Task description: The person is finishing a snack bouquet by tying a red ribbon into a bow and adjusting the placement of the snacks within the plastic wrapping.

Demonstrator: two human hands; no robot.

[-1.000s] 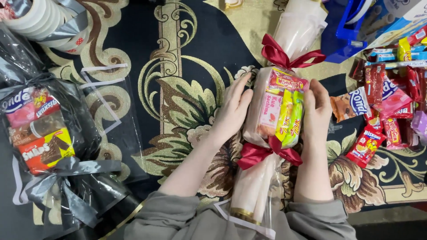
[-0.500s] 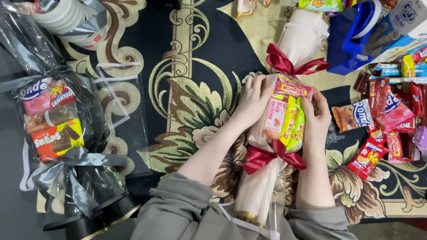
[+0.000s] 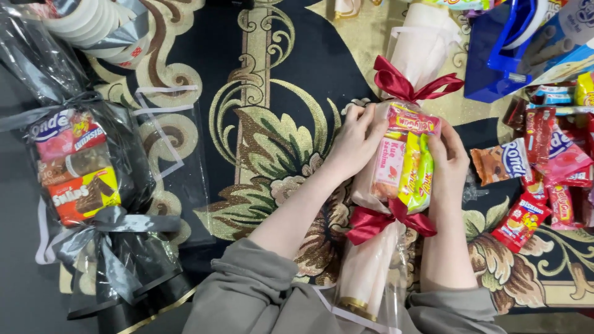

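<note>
A cellophane-wrapped snack bundle [image 3: 403, 167] lies on the patterned carpet, tied with a dark red ribbon bow at its far end [image 3: 408, 86] and another at its near end [image 3: 387, 219]. Pink, yellow and green snack packets show through the wrap. My left hand [image 3: 352, 145] presses against the bundle's left side, fingers curled over the top edge. My right hand [image 3: 448, 161] grips the right side. Both forearms come out of grey sleeves at the bottom.
A finished bundle in dark wrap with grey ribbon [image 3: 86, 204] lies at the left. An empty clear sleeve [image 3: 170, 133] lies beside it. Tape rolls [image 3: 93, 21] sit at top left. Loose snack packets [image 3: 544, 179] and a blue bag [image 3: 513, 46] crowd the right side.
The view has shifted slightly, so the bundle appears a little higher and further right. Both hands stay on its sides; the left fingers have crept toward the top ribbon.
</note>
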